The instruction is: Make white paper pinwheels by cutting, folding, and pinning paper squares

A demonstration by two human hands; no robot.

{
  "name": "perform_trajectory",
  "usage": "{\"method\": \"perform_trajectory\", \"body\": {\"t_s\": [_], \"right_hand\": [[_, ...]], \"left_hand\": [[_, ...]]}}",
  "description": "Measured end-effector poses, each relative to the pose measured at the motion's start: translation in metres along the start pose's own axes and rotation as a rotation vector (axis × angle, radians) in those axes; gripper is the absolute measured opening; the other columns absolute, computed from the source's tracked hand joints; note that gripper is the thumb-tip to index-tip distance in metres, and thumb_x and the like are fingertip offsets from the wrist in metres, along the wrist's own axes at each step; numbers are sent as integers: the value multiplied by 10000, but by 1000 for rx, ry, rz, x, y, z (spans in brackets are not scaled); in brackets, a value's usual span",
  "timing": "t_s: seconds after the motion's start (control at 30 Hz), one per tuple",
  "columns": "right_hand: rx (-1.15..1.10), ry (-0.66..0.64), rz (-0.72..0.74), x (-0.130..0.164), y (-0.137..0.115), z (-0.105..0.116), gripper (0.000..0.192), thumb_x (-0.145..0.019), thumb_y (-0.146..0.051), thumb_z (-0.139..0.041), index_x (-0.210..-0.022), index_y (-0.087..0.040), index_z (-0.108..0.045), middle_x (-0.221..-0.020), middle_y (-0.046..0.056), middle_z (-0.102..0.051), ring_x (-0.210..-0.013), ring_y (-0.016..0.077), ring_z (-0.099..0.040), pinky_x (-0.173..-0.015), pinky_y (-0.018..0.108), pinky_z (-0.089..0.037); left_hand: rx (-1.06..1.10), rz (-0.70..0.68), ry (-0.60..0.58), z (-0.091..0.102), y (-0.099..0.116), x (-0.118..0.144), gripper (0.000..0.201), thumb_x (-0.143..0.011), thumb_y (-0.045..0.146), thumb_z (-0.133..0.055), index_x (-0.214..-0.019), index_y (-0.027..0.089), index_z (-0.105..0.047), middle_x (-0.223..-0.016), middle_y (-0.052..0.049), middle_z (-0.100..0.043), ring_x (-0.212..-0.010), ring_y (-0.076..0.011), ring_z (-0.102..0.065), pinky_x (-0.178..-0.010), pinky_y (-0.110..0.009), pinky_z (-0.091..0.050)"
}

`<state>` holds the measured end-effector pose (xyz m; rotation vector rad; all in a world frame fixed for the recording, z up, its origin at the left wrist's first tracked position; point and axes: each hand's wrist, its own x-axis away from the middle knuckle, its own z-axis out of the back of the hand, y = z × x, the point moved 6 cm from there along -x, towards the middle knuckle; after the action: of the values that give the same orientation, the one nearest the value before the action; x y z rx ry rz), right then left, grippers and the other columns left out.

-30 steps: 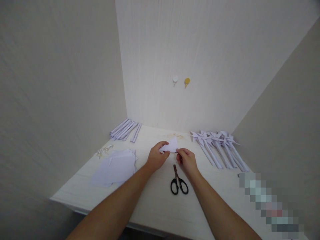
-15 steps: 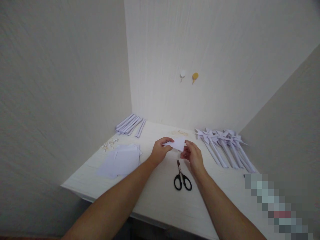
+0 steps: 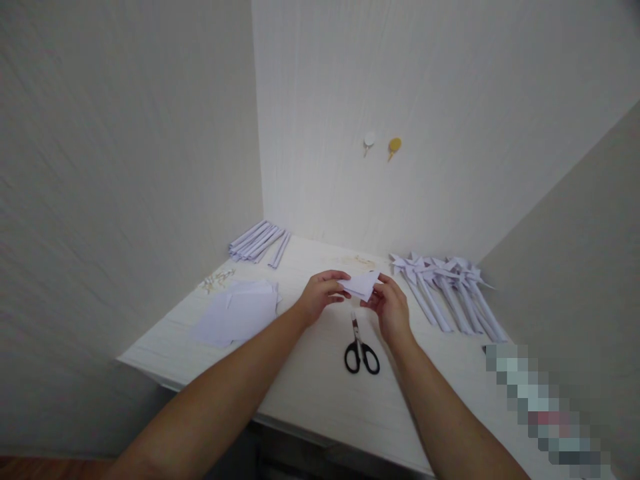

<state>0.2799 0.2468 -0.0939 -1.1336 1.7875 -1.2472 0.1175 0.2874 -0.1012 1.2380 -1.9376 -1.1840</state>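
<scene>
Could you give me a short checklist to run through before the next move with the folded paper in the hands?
1. Folded paper held by both hands, left hand and right hand: ok.
2. Paper lifted above the table: ok, it seems to be off the surface.
3. Scissors closed and lying flat, just below the hands: ok.
4. Stack of paper sheets within reach at the left: ok.
5. Finished pinwheels laid apart at the right, away from the hands: ok.
6. Creases on the paper sharp and aligned: cannot tell, too small.
</scene>
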Motion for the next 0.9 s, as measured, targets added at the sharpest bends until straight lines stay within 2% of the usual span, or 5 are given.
{"method": "perform_trajectory", "body": {"t_s": [0.27,0.5,0.63,0.8,0.9], "right_hand": [[92,41,0,2,-1,2,439,-580,-293,-748,-996,-177,-668,-535,-59,-641,-453,130,-553,-510,274,-484],[144,9,-1,4,0,1,729,-587,-273,-755,-1294,-194,-597,-563,-103,-613,-514,135,-560,-551,275,-489],[190,-12,-16,3,2,1,555,-575,-325,-799,-1104,-198,-689,-645,-59,-656,-589,153,-616,-565,283,-511],[279,-4,-29,-2,5,6,543,-563,-371,-896,-1047,-220,-705,-827,-8,-735,-672,179,-668,-554,284,-526],[356,-28,-29,-5,9,8,343,-641,-351,-908,-866,-182,-713,-760,-5,-724,-654,166,-656,-594,290,-543]], "left_hand": [[-7,12,39,-1,2,-1,421,-697,483,-845,-913,153,-696,-801,-61,-727,-666,-166,-702,-633,-280,-541],[-78,21,21,-1,-1,1,445,-608,387,-925,-947,153,-756,-852,-45,-730,-690,-140,-678,-622,-252,-512],[-81,58,-16,-4,-4,1,419,-611,411,-916,-898,143,-769,-845,-66,-741,-709,-146,-673,-636,-259,-523],[-60,81,-68,-8,-3,2,481,-582,470,-919,-878,125,-763,-847,-89,-744,-725,-170,-692,-651,-283,-560],[-67,79,-50,-8,-2,2,469,-643,522,-877,-848,125,-733,-805,-85,-732,-709,-176,-700,-648,-297,-577]]}}
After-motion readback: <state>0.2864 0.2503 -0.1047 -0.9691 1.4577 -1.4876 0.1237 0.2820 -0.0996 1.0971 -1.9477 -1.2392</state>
